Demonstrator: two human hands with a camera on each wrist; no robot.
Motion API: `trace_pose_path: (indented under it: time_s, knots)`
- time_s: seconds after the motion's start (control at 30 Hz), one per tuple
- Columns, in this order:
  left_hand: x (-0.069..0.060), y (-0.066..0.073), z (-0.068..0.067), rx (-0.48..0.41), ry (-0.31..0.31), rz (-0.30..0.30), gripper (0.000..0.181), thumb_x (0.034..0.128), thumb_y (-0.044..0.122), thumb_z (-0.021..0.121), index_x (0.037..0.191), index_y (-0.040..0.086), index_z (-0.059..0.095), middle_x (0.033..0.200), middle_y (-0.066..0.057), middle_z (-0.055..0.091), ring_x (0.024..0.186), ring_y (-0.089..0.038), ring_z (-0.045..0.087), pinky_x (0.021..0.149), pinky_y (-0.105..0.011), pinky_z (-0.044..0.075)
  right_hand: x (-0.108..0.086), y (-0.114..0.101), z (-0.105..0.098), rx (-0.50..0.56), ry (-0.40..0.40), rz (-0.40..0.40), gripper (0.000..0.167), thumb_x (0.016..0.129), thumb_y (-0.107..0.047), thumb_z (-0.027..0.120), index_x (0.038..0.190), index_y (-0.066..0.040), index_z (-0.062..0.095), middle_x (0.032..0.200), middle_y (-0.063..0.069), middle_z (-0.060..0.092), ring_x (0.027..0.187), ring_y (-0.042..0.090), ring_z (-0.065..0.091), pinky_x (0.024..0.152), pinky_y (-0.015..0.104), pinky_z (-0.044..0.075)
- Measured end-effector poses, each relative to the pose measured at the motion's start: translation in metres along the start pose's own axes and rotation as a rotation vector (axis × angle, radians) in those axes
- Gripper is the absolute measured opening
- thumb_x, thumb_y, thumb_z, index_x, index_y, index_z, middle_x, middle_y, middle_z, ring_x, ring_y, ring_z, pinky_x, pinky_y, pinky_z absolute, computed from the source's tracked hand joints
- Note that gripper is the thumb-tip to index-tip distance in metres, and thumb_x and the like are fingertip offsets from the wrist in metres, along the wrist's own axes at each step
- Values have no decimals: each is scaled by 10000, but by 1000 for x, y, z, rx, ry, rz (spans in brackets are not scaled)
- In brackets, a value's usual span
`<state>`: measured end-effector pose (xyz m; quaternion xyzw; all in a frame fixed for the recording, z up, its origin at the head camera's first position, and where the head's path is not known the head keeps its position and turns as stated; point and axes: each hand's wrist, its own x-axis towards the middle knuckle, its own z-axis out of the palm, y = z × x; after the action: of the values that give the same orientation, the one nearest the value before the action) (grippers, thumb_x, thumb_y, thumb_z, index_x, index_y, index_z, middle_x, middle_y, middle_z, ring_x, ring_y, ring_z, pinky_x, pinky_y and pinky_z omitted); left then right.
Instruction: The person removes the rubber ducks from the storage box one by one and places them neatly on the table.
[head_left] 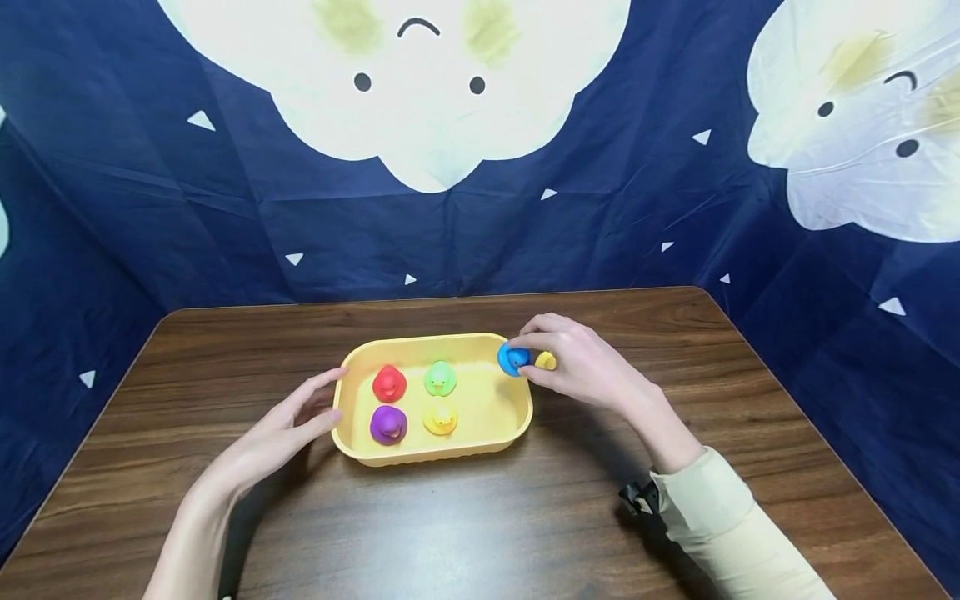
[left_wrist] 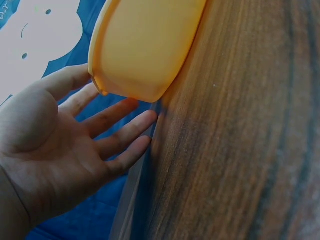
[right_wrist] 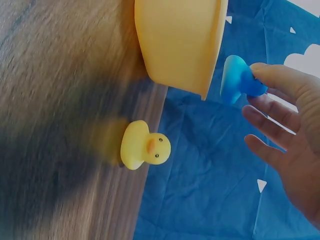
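Thumb and fingers of my right hand (head_left: 573, 358) pinch a blue rubber duck (right_wrist: 236, 80) above the right end of a yellow plastic basin (head_left: 480, 442). Four ducks stand inside the basin: red (head_left: 389, 383) and purple (head_left: 388, 425) to the left, green (head_left: 440, 378) and yellow (head_left: 440, 416) nearer the middle. With fingers spread, my left hand (left_wrist: 75, 125) touches the basin's left end. Another yellow duck (right_wrist: 141, 145) stands on the table outside the basin, partly hidden behind my right hand in the head view.
The dark wood table (head_left: 420, 533) carries the basin near its far side. Behind and beside it hangs a navy cloth (head_left: 480, 242) printed with white clouds and triangles. A black strap device (head_left: 639, 498) sits by the right cuff.
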<state>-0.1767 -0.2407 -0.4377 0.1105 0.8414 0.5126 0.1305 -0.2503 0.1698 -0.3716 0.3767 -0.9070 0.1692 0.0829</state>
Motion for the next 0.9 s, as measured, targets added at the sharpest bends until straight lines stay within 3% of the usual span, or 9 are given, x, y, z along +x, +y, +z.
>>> trace_pose_path:
  time_s: [0.2, 0.5, 0.9]
  knots:
    - [-1, -1, 0, 13, 5, -2, 635, 1076, 318, 544, 1630, 188, 263, 1576, -228, 435, 1396, -347, 476, 944, -101, 428, -3, 6, -3, 2, 7, 16, 317, 894, -222, 815, 1201, -157, 767, 1091, -27, 696, 1001, 138, 646, 862, 326, 563]
    - [-1, -1, 0, 7, 7, -5, 635, 1076, 320, 544, 1631, 199, 259, 1576, -234, 427, 1421, -416, 452, 939, -104, 422, -9, 17, -7, -1, 39, 19, 301, 881, -183, 819, 1176, -146, 774, 1065, -9, 702, 984, 167, 656, 838, 336, 559]
    - [-1, -1, 0, 12, 7, 3, 624, 1075, 305, 549, 1625, 203, 274, 1569, -232, 434, 1416, -421, 466, 942, -111, 431, -23, 30, -9, 12, 41, 109, 311, 880, -175, 817, 1186, -143, 771, 1078, 2, 702, 1010, 183, 666, 866, 379, 563]
